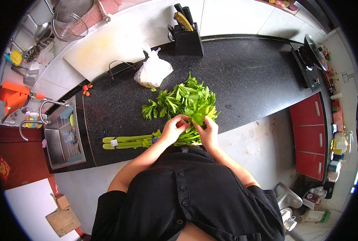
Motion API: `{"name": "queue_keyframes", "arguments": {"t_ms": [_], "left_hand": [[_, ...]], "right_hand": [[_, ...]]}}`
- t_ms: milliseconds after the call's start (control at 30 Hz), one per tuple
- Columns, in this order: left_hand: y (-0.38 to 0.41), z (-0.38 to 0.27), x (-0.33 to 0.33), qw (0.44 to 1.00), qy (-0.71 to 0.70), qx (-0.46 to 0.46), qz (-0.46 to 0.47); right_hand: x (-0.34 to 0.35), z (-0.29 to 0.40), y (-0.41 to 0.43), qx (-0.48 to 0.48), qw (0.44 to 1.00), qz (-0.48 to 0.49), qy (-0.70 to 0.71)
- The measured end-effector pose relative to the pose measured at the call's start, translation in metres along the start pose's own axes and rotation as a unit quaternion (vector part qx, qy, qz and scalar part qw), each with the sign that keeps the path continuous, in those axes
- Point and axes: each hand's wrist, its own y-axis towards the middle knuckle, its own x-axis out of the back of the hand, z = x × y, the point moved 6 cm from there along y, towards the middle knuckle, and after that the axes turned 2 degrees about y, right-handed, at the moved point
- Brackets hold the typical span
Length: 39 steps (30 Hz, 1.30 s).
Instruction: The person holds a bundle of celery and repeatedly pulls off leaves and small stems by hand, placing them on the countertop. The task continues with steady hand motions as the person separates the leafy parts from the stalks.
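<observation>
A bunch of celery lies along the front of the dark countertop, its pale stalks (136, 141) pointing left and bound with purple ties and a white label. Over its upper part my left hand (175, 129) pinches a leafy celery sprig (198, 113) between thumb and fingers. My right hand (208, 132) grips the same sprig from the other side, fingertips near its stem. Just beyond both hands spreads a pile of celery leaves (185, 93). The exact pinch points are partly hidden by the fingers and leaves.
Behind the leaves sit a tied white plastic bag (154, 70) and a black knife block (188, 40). A cutting board (106, 51) leans on the wall. At left is a steel sink (57, 144); at far right, a gas stove (305, 66). Small red fruits (86, 88) lie near the sink.
</observation>
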Motion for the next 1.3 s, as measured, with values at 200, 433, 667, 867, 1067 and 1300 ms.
{"name": "queue_keyframes", "arguments": {"t_ms": [200,433,667,867,1067,1300], "left_hand": [[0.002,0.011,-0.001,0.997,-0.066,0.033,0.024],[0.001,0.004,-0.004,0.986,-0.138,0.076,0.055],[-0.001,0.006,-0.008,0.978,-0.166,0.109,0.062],[0.0,0.009,-0.008,0.987,-0.109,0.118,0.019],[-0.001,0.005,-0.01,0.99,-0.093,0.109,0.015],[-0.004,0.008,-0.005,0.992,-0.097,0.082,-0.015]], "right_hand": [[0.001,0.004,-0.004,-0.027,0.998,0.0,-0.053],[-0.015,-0.031,-0.012,-0.163,0.942,-0.018,0.292],[-0.014,-0.039,-0.022,-0.252,0.932,0.011,0.261],[0.017,0.033,-0.018,0.071,0.992,-0.063,-0.078],[0.005,0.045,-0.004,0.136,0.98,0.026,-0.141],[-0.005,0.031,-0.014,0.082,0.982,0.031,-0.165]]}}
